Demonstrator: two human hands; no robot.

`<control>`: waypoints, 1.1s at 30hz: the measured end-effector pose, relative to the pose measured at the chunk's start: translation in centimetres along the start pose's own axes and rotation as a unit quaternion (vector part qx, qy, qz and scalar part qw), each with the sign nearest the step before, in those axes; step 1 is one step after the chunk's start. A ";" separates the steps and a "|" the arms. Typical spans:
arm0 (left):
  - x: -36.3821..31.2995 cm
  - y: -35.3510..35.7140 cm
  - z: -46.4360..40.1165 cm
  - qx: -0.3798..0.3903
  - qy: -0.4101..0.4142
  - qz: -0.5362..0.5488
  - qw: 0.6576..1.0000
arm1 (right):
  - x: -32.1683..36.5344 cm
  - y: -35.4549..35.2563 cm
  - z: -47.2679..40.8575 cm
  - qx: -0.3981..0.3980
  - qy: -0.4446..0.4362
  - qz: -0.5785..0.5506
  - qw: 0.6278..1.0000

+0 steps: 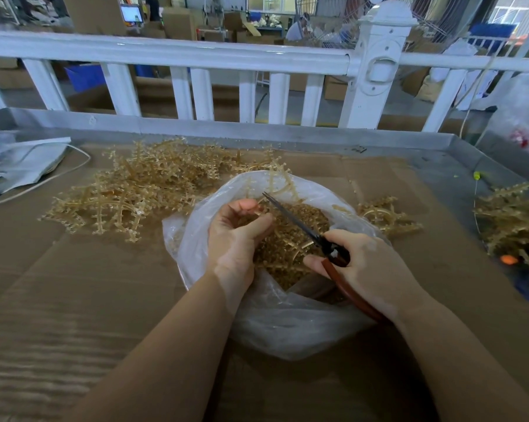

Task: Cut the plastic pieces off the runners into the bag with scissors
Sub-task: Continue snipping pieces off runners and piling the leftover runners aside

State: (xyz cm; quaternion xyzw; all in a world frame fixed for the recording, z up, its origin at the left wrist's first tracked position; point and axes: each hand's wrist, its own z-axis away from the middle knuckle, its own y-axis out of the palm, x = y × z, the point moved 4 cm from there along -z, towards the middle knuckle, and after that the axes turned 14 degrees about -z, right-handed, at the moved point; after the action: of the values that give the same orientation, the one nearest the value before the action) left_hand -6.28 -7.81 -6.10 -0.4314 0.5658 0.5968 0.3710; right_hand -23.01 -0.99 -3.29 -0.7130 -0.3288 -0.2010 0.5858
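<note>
A clear plastic bag (287,324) lies open on the cardboard, holding many small amber plastic pieces (287,239). Over its mouth my left hand (236,239) pinches an amber runner (280,184) that sticks up past the bag's far rim. My right hand (366,269) grips scissors (306,229) with red-brown handles. Their dark blades point up-left toward my left fingers and look nearly closed.
A big heap of uncut amber runners (129,196) lies left of and behind the bag. More runners (388,217) lie to its right, and another pile (512,220) sits at the far right edge. A grey metal table rim (257,132) and white railing (196,56) stand behind. White bags (16,162) sit far left.
</note>
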 end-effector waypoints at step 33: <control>0.2 -0.5 -0.2 0.004 0.055 -0.015 0.998 | -0.2 -0.3 -0.1 0.067 0.021 -0.037 0.997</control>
State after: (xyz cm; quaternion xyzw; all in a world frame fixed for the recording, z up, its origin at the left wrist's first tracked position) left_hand -5.90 -7.99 -6.42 -0.4703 0.5816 0.5640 0.3500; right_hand -23.31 -1.07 -3.21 -0.6547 -0.3556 -0.2149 0.6315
